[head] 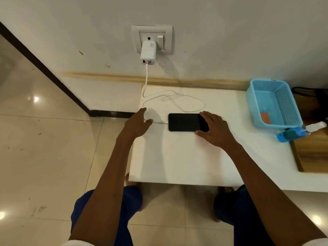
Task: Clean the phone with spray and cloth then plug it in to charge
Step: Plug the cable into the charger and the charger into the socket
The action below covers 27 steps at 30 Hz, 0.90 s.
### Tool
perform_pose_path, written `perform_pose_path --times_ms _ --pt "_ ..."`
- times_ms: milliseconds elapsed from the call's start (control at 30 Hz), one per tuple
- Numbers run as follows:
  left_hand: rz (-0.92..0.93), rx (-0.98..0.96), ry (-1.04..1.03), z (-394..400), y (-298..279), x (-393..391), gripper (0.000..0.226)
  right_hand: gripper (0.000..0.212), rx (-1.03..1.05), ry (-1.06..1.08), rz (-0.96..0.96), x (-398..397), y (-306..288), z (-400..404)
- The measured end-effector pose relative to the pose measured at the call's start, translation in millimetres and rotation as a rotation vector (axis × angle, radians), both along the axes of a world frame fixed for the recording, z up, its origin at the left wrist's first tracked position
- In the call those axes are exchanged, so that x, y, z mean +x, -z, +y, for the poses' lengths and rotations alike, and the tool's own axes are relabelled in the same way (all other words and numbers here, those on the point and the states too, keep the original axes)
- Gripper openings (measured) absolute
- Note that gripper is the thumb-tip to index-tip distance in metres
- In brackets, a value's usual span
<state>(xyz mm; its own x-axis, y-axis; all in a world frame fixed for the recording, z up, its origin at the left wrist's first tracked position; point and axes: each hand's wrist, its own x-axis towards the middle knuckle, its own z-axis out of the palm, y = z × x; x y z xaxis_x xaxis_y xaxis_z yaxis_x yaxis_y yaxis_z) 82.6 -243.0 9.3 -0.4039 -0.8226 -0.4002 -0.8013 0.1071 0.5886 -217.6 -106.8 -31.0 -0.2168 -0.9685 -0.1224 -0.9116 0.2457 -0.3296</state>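
Phone lies flat on the white desk, screen dark, with its long side running left to right. A white charging cable is plugged into the left end of the phone; from there it makes loose loops on the desk behind the phone and goes up to a white charger, which sits in the wall socket. The right hand rests on the right end of the phone, the fingers lying straight over its far edge and the thumb at the near edge; its grip is apart, not curled round the phone. The left hand is just left of the phone, near the plug end of the cable, with fingers spread and relaxed, so this grip is also apart; I cannot tell if the thumb touches the cable. At the right side of the desk stands a light blue plastic basket, and just beside it, toward the person, a spray bottle with blue liquid lies on its side. The person's knees in blue trousers show under the near edge of the desk.
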Motion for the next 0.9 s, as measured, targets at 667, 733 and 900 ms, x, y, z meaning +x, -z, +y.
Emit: perform_pose_path --times_ms 667,733,900 --pt "-0.108 -0.379 0.137 10 15 -14 0.082 0.079 0.01 0.052 0.011 1 -4 -53" --pt "-0.095 -0.381 0.135 10 15 -17 0.086 0.078 -0.005 0.041 -0.017 -1 -3 -55" --pt "-0.161 -0.35 0.142 12 20 -20 0.093 0.078 0.012 -0.008 -0.18 -4 -1 -62"
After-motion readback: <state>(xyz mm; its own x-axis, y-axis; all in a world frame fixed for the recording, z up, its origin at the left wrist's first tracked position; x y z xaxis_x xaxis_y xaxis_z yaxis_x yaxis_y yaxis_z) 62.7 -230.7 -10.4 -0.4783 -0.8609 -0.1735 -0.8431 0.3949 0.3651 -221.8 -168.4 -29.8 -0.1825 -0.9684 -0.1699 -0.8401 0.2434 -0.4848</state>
